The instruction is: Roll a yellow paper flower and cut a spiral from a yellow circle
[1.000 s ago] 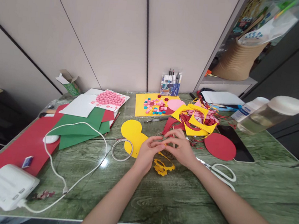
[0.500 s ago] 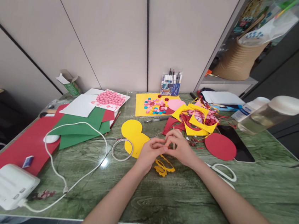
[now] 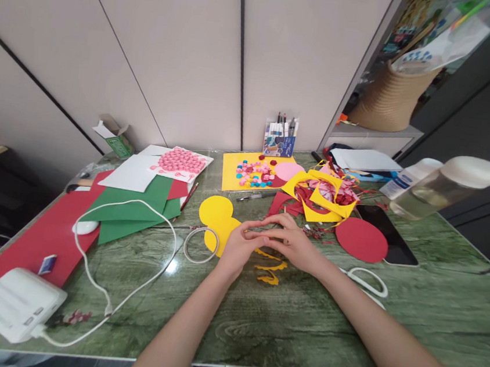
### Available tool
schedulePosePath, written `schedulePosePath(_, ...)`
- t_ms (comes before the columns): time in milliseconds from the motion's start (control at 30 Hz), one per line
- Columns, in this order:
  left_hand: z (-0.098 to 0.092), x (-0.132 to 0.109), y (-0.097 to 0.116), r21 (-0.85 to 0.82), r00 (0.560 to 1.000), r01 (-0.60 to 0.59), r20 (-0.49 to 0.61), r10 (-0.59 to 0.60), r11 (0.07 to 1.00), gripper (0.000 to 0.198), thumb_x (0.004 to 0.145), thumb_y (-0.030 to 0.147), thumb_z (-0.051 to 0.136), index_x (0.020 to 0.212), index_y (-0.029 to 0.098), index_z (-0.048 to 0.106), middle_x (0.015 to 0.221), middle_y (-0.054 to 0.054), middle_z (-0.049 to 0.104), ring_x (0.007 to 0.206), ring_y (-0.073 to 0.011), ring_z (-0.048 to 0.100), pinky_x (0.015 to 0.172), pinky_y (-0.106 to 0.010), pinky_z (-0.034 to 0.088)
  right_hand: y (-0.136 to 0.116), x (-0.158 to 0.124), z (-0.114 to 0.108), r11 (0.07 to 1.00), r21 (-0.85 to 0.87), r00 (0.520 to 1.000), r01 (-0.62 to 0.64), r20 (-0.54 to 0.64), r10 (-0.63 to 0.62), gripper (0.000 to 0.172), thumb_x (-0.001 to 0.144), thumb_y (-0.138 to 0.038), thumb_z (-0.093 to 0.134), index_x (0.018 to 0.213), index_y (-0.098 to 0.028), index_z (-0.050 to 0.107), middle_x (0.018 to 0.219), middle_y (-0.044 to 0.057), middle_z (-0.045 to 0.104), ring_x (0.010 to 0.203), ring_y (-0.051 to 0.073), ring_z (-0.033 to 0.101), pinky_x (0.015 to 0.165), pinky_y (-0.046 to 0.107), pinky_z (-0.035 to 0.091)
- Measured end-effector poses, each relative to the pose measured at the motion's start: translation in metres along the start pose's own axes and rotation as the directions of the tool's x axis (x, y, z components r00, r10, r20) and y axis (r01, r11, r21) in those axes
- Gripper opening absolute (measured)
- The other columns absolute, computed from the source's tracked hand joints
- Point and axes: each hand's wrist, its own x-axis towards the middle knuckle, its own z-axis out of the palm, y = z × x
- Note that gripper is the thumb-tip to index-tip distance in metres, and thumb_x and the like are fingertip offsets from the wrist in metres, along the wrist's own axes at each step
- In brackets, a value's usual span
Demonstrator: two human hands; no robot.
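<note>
- My left hand (image 3: pixel 238 248) and right hand (image 3: pixel 293 244) meet fingertip to fingertip; I cannot tell whether anything lies between them.
- My hands cover part of the yellow cutout (image 3: pixel 271 272).
- My right forearm hides the blades of the scissors (image 3: pixel 368 281).
- The bottle (image 3: pixel 441 189) looks blurred.

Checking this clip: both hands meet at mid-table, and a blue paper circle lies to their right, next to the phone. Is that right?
Not quite: the circle is red, not blue. The head view shows the rest as stated. The left hand and right hand meet at mid-table, and the circle lies to their right, next to the phone.
</note>
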Motion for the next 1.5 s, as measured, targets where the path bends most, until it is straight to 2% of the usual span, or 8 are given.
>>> schedulePosePath(233, 0.002, 0.000, -0.008, -0.032, 0.998, -0.045, 0.031, 0.046, 0.998, 0.038, 0.064, 0.026, 0.075, 0.098, 0.014, 0.062, 0.075, -0.005, 0.071, 0.070, -0.0141, 0.063, 0.073, -0.027, 0.044, 0.006, -0.002, 0.006, 0.999, -0.035, 0.988, -0.030, -0.149, 0.024, 0.012, 0.082, -0.020, 0.062, 0.089, -0.026, 0.069, 0.101, 0.006, 0.059, 0.098, 0.024, 0.049, 0.089, 0.045, 0.037)
schedulePosePath(400, 0.002, 0.000, -0.010, -0.051, 0.998, -0.034, 0.048, 0.036, 0.998, 0.038, 0.063, 0.023, 0.075, 0.097, 0.015, 0.062, 0.076, -0.004, 0.071, 0.071, -0.0133, 0.062, 0.074, -0.027, 0.043, 0.006, -0.002, 0.004, 0.999, -0.018, 0.977, -0.051, -0.209, 0.046, 0.005, 0.078, -0.020, 0.067, 0.079, -0.025, 0.068, 0.092, 0.004, 0.058, 0.093, 0.023, 0.049, 0.085, 0.044, 0.039)
schedulePosePath(667, 0.002, -0.001, -0.009, -0.049, 0.996, -0.020, 0.083, 0.024, 0.999, 0.035, 0.061, 0.018, 0.074, 0.095, 0.016, 0.063, 0.075, -0.002, 0.070, 0.070, -0.0122, 0.061, 0.074, -0.025, 0.042, 0.003, -0.001, 0.000, 0.997, 0.021, 0.977, -0.075, -0.198, 0.078, 0.006, 0.073, -0.019, 0.070, 0.071, -0.022, 0.066, 0.087, 0.003, 0.056, 0.089, 0.022, 0.050, 0.081, 0.040, 0.041)
schedulePosePath(933, 0.003, -0.002, -0.011, -0.008, 0.995, -0.014, 0.103, 0.014, 1.000, 0.032, 0.062, 0.019, 0.074, 0.091, 0.016, 0.065, 0.073, -0.002, 0.070, 0.071, -0.0141, 0.063, 0.072, -0.026, 0.042, -0.001, 0.000, -0.001, 0.996, 0.038, 0.987, -0.079, -0.135, 0.083, 0.019, 0.072, -0.022, 0.071, 0.062, -0.020, 0.055, 0.085, 0.002, 0.055, 0.088, 0.021, 0.052, 0.085, 0.040, 0.040)
schedulePosePath(1100, 0.004, -0.003, -0.011, -0.030, 0.998, -0.010, 0.061, 0.012, 1.000, 0.034, 0.059, 0.020, 0.076, 0.090, 0.015, 0.063, 0.067, -0.002, 0.069, 0.065, -0.0138, 0.063, 0.072, -0.026, 0.043, -0.002, 0.001, -0.002, 0.998, 0.018, 0.991, -0.062, -0.116, 0.063, 0.015, 0.074, -0.023, 0.069, 0.066, -0.020, 0.056, 0.084, 0.003, 0.056, 0.087, 0.021, 0.053, 0.084, 0.041, 0.040)
schedulePosePath(1300, 0.004, -0.003, -0.008, -0.076, 0.999, -0.046, -0.014, 0.045, 0.996, 0.035, 0.060, 0.018, 0.075, 0.092, 0.014, 0.061, 0.065, 0.000, 0.069, 0.060, -0.0105, 0.060, 0.069, -0.024, 0.042, -0.001, 0.000, -0.005, 1.000, -0.024, 0.992, -0.016, -0.124, 0.013, 0.005, 0.076, -0.027, 0.069, 0.080, -0.024, 0.066, 0.092, 0.005, 0.061, 0.092, 0.023, 0.052, 0.086, 0.042, 0.037)
schedulePosePath(1500, 0.001, -0.003, -0.004, -0.044, 0.998, -0.011, 0.056, 0.013, 0.999, 0.039, 0.061, 0.019, 0.075, 0.097, 0.014, 0.061, 0.064, -0.001, 0.069, 0.065, -0.0139, 0.063, 0.075, -0.027, 0.043, -0.002, 0.000, -0.007, 1.000, -0.016, 0.994, 0.003, -0.109, -0.005, 0.005, 0.077, -0.028, 0.068, 0.082, -0.026, 0.069, 0.096, 0.005, 0.062, 0.094, 0.023, 0.052, 0.086, 0.043, 0.041)
